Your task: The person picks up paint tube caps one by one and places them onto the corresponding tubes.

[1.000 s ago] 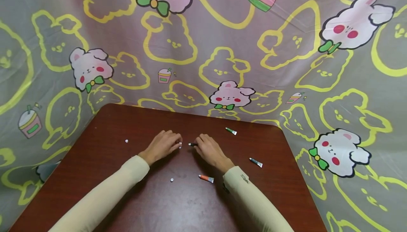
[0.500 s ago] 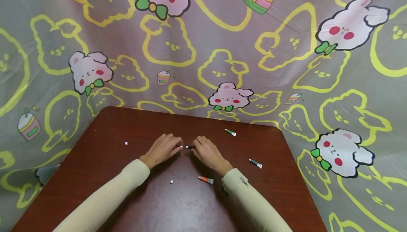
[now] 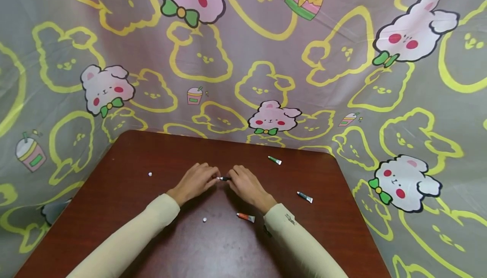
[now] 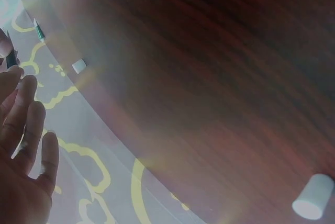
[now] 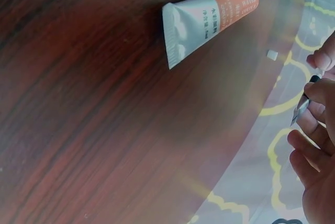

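Over the middle of the table my right hand (image 3: 248, 187) pinches a small black paint tube (image 3: 225, 179), its silver crimped end showing in the right wrist view (image 5: 299, 110). My left hand (image 3: 195, 181) pinches a small white cap (image 3: 218, 178) at the tube's front end. Fingers partly hide the join, so I cannot tell whether the cap is threaded on. The left hand's other fingers (image 4: 35, 124) are loosely bent. Nearer to me lies an orange paint tube (image 3: 245, 217), with a loose white cap (image 3: 204, 219) to its left.
A green paint tube (image 3: 274, 160) lies toward the back right, a dark teal one (image 3: 305, 197) on the right side. Another white cap (image 3: 150, 174) rests left of my left hand. Patterned cloth (image 3: 213, 66) hangs behind and beside the brown table (image 3: 125, 159).
The gap between my hands has closed: the black tube's tip has moved left to the white cap in my left fingers. The loose tubes and caps lie where they were.
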The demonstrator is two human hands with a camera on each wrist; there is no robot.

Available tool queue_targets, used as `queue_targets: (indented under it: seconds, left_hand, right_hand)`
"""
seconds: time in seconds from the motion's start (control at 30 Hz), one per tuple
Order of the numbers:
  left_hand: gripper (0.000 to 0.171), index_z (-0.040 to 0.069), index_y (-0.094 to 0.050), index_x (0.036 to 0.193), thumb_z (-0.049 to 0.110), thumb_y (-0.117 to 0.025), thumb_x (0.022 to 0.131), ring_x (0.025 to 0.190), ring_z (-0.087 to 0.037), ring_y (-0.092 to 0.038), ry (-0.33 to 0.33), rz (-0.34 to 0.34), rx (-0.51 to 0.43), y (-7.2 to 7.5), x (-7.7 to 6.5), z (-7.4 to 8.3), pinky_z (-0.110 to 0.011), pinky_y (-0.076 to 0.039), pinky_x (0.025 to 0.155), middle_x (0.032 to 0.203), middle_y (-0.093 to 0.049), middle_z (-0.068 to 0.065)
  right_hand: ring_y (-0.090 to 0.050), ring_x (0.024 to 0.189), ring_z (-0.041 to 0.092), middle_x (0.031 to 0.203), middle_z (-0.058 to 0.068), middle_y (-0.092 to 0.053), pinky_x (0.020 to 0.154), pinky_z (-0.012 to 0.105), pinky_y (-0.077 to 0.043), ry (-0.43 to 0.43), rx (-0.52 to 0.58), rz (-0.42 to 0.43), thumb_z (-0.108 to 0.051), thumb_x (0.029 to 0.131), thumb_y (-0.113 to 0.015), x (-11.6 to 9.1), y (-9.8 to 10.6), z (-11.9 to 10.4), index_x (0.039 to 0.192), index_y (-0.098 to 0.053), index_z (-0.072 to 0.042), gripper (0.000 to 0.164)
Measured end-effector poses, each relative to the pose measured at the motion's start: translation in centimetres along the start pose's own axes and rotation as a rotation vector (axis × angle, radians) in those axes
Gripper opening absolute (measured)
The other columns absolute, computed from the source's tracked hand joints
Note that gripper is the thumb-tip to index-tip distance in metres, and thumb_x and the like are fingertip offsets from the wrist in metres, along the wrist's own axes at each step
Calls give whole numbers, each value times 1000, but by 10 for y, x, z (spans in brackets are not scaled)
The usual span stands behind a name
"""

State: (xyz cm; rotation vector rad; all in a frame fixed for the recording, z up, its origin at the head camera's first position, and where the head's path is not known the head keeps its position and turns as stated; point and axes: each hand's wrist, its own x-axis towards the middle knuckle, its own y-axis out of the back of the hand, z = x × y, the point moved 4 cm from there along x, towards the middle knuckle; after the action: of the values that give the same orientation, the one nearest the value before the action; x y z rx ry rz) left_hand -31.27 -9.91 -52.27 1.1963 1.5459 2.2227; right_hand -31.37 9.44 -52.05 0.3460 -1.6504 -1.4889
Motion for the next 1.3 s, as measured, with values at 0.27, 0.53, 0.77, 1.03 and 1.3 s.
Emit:
queue_targets:
  seconds: [0.27, 0.53, 0.77, 1.03, 1.3]
  left_hand:
    - [16, 20, -70, 102, 26, -84, 97, 82, -16, -61, -15, 15, -9, -1, 0, 1, -34, -45, 72, 91, -75, 9]
    - [15, 19, -71, 101, 25, -84, 97, 83, -16, -62, -17, 36, -26, -1, -1, 3, -36, -47, 73, 91, -74, 7]
    - [15, 20, -72, 101, 23, -86, 95, 82, -14, -62, 1, 27, -44, -2, -2, 5, -34, -46, 73, 89, -72, 7]
    - [18, 21, -70, 102, 21, -87, 94, 84, -13, -63, 21, 19, -82, -4, -3, 6, -35, -48, 75, 91, -73, 6]
    - [18, 18, -71, 104, 18, -87, 95, 87, -15, -65, 49, 24, -166, -7, -4, 5, -37, -54, 78, 96, -75, 5]
  right_hand:
    - [-66, 97, 20, 101, 0, -65, 85, 36, -57, 15, -5, 24, -20, 102, -78, 0, 0, -2, 111, -69, -12, 15]
    - [-65, 96, 19, 101, 0, -65, 83, 35, -57, 26, -23, 25, -20, 101, -78, 0, -1, -4, 111, -69, -13, 15]
    - [-65, 94, 20, 100, 1, -64, 82, 35, -57, 39, -30, 26, -19, 102, -75, -1, 1, -6, 110, -68, -11, 13]
    - [-64, 91, 20, 100, 1, -64, 82, 34, -56, 46, 8, 28, -19, 104, -72, -2, 2, -6, 110, -68, -11, 11]
    - [-64, 92, 20, 102, 2, -65, 82, 35, -57, 27, 46, 12, -17, 104, -70, -3, -1, -5, 113, -69, -9, 12]
